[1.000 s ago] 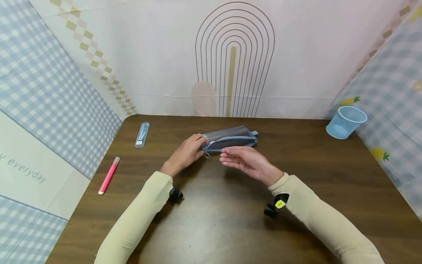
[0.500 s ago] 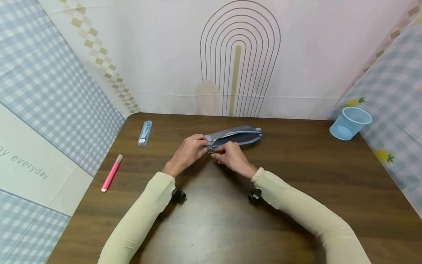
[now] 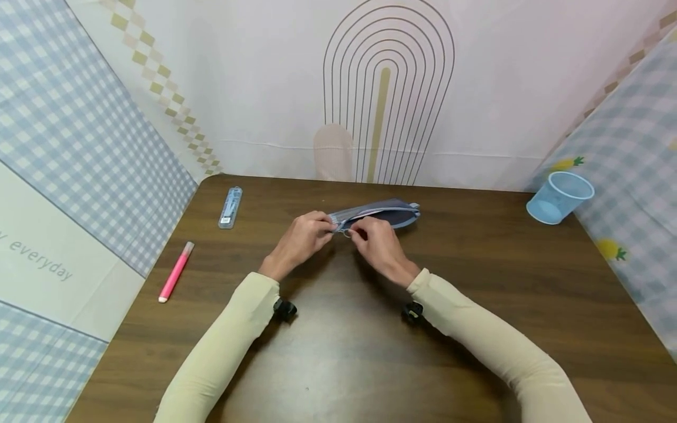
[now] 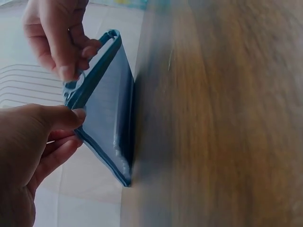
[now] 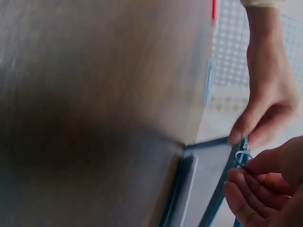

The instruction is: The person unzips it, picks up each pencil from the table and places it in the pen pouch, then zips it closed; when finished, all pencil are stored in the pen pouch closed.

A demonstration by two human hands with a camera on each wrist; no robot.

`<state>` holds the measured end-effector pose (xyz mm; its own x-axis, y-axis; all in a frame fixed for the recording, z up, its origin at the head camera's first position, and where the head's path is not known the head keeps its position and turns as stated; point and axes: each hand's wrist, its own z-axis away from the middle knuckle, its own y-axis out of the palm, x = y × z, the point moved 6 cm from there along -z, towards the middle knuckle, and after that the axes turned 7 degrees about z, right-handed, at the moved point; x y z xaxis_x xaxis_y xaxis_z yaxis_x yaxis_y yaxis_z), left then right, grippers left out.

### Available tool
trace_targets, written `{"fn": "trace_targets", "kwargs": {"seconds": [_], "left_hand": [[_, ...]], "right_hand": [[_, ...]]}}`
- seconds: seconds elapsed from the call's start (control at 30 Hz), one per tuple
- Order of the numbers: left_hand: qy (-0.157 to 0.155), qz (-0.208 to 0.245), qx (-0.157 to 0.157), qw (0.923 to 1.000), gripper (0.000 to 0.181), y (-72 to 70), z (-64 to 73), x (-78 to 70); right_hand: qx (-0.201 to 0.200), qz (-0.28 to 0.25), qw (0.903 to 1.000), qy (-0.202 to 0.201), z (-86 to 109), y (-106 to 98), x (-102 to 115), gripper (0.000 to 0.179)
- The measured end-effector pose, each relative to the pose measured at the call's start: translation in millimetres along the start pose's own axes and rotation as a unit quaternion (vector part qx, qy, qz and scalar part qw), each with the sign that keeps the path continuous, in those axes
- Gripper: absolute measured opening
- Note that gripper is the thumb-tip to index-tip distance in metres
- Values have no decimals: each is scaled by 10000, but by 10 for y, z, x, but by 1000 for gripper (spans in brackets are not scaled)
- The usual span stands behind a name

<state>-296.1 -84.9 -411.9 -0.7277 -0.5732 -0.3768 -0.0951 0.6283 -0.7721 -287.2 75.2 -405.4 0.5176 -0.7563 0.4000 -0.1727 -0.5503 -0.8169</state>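
A blue zippered pencil pouch point(image 3: 388, 205) with see-through sides lies near the back of the table, its zipper partly undone and its mouth gaping toward the right end. My left hand point(image 3: 297, 242) pinches the pouch's left corner between thumb and fingers. Right beside it, my right hand point(image 3: 379, 247) pinches the ring pull point(image 5: 243, 153) of the zipper with curled fingers. In the left wrist view the pouch point(image 4: 108, 101) stands on its edge on the table, both hands at the zipper end. Its inside is mostly hidden.
A pink marker point(image 3: 176, 272) and a slim light-blue case point(image 3: 230, 208) lie on the left of the table. A light-blue mesh cup point(image 3: 559, 197) leans or stands at the back right. Patterned cloth point(image 3: 254, 88) hangs behind and at both sides.
My right hand, loose beside the pouch a second ago, has moved left and taken hold of the ring pull. The ring has since shifted slightly right. My left hand keeps its hold on the corner.
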Motion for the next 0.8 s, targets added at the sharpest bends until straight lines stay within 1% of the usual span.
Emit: {"fn": "trace_targets", "kwargs": {"seconds": [0.13,0.23,0.43,0.5,0.57,0.67,0.77,0.8], "left_hand": [[-47,-35,83,9999,18,-31,-6,4],[-105,-48,152,9998,19,-59,-4,13],[-224,-72,269,9994,18,-116,5,51],[-296,-108,271,9991,17,-138,17,72],[-347,-137,344,9987,17,-143,32,88],[-326,-230,559,9976,16,-117,42,99],[-313,-379,783,9957,14,-78,24,107],[-352,-452,842,9948,13,-68,13,116]], "right_hand": [[27,114,9998,190,-12,-118,-172,11],[-88,205,9993,294,-1,-237,-357,11],[-287,439,9966,629,129,-500,-855,13],[-339,571,9944,822,190,-595,-1031,14],[-352,602,9923,1022,262,-679,-1173,14],[-203,572,9908,1210,386,-753,-1277,13],[138,453,9910,1255,499,-741,-1258,14],[247,426,9910,1243,532,-732,-1235,14]]}}
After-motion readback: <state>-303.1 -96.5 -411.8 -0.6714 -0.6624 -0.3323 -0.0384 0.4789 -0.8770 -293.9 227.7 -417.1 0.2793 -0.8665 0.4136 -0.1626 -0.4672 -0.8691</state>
